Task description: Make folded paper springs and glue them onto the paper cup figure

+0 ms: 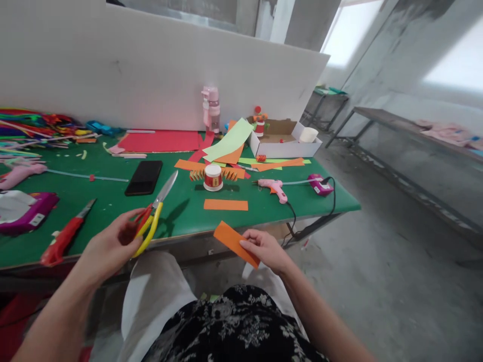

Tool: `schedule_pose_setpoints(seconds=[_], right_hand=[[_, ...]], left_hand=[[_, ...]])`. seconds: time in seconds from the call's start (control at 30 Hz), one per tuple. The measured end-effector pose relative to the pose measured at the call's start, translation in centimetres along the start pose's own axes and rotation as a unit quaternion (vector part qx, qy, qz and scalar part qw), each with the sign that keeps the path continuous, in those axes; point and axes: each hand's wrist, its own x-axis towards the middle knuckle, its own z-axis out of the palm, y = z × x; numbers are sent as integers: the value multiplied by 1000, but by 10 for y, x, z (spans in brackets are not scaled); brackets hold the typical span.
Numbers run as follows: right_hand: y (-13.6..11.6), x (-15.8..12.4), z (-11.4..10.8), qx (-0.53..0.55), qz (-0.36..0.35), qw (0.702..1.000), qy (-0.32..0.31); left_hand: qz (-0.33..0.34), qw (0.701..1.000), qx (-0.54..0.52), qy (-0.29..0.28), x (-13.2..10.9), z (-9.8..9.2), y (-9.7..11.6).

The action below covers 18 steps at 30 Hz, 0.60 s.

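Note:
My left hand (113, 244) grips a pair of scissors (155, 211) with yellow and red handles, blades pointing up and away over the table's front edge. My right hand (264, 247) pinches a strip of orange paper (234, 241) held in front of the green table (113, 201), above my lap. Another orange strip (225, 204) lies flat on the table just beyond. A small white and red cup (213, 177) stands behind it with folded orange paper at both sides.
A black phone (144, 177), a pink glue gun (274, 187) with its cable, a red cutter (64, 237), coloured paper sheets, a pink bottle (211, 108) and a cardboard box (283, 138) sit on the table. Pipe cleaners pile at the far left. A white board backs the table.

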Motion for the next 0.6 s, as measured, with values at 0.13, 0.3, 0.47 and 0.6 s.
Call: schedule_pose_setpoints(seconds=[0.13,0.3,0.47,0.6], right_hand=[[0,-8,1,-55,-4,998,-33],[-7,-10,6,-128,-39,990,-31],[-9,-13,7,-189,-49,981,-6],[-8,-15,8,-205,-44,978,-13]], left_hand=[[-108,955,-272,-52,-37,29,31],[-125,917,-353,-139,-52,65,66],[-140,901,-396,-111,-54,79,73],[-137,895,-405,-129,-57,84,72]])
